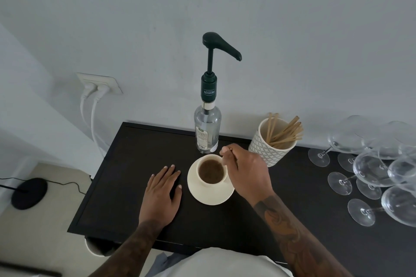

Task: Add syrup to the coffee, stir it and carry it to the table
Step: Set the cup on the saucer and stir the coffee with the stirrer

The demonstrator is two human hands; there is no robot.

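The coffee cup [211, 171] sits on its saucer [210, 195] on the dark counter [126, 186], just in front of the syrup bottle [207, 128]. Left of the cup, the left hand [162, 193] lies flat, fingers straight. The right hand [245, 173], just right of the cup, pinches something thin at its rim; I cannot tell what.
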